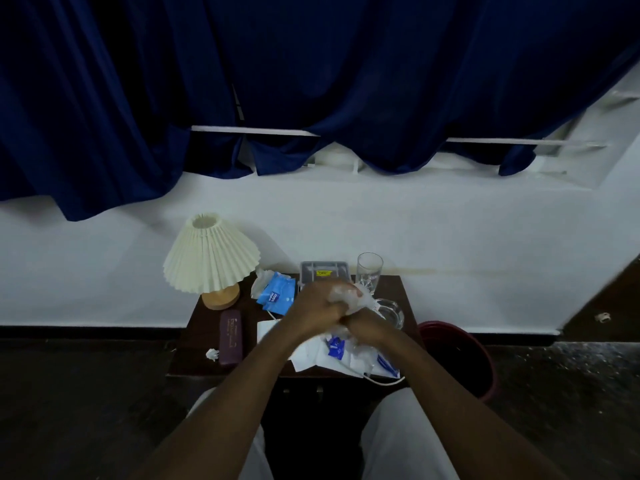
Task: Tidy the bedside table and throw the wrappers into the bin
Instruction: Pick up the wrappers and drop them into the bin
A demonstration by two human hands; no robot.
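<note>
Both hands meet over the middle of the dark bedside table (pixel 201 355). My left hand (pixel 320 306) grips a crumpled clear plastic wrapper (pixel 360 299) that bulges out past its knuckles. My right hand (pixel 363 325) is curled against the same bundle from below. Under the hands lies a heap of white paper and blue-printed wrappers (pixel 336 348). A blue wipes pack (pixel 277 297) with a white tissue lies behind them on the left. A small crumpled white scrap (pixel 212 354) sits near the table's left front.
A pleated cream lamp (pixel 211 258) stands at the back left, a maroon case (pixel 230 337) in front of it. A grey tray (pixel 323 273), a tall glass (pixel 370 271) and a glass bowl (pixel 391 311) are at the back right. A red bin (pixel 460 362) stands on the floor to the right.
</note>
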